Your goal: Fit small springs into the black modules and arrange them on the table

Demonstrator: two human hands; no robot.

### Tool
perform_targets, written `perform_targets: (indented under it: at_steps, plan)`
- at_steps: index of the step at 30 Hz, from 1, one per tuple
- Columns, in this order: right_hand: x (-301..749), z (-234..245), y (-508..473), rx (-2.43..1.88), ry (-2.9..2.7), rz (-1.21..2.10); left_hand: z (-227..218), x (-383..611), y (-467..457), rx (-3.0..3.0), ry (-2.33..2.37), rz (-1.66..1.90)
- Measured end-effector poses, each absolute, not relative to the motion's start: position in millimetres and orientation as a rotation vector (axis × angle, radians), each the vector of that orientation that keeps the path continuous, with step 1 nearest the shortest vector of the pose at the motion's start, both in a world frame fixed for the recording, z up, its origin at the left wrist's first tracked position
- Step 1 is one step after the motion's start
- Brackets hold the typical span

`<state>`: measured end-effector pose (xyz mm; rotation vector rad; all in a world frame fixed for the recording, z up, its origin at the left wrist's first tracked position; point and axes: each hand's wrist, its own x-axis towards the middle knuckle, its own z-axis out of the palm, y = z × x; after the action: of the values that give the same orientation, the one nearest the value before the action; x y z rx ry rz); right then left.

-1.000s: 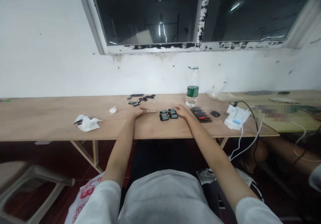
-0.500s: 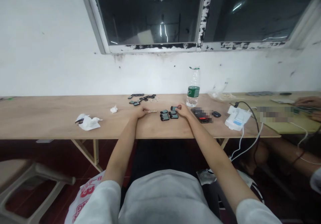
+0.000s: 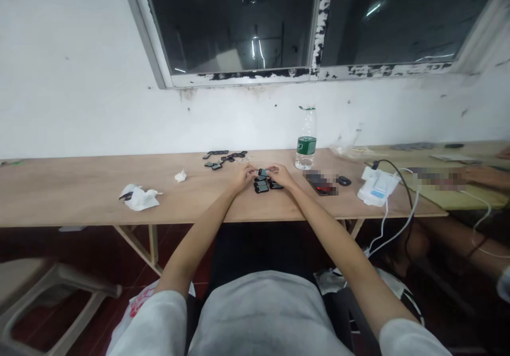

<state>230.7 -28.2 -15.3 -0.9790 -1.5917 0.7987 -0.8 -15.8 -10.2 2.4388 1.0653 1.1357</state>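
The small dark rectangular teal-faced piece (image 3: 262, 172) lies crosswise between the left hand (image 3: 244, 176) and right hand (image 3: 281, 175), both equally near, fingertips seemingly pinched onto its ends, just above similar dark pieces (image 3: 262, 187) on the pale wooden table (image 3: 79, 186).

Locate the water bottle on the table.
In the head view the water bottle stands upright toward the back of the table, just beyond and right of the right hand.

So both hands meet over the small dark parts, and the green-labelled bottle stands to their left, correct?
No: the head view shows the green-labelled bottle to the right of the hands. The left hand and right hand do meet over the small dark parts.
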Motion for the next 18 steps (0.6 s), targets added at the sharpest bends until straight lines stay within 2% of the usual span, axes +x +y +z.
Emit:
perform_targets:
  at_steps: [12,18]
  plan:
    - [225.7,-8.4,-38.2,-0.942,-1.497,1.007,-9.7,3.0,-17.3,2.418,1.051,1.122]
    - [224.8,-6.5,-42.6,-0.896,-1.506,1.065,-10.6,1.3,-20.2,2.109,0.942,1.16]
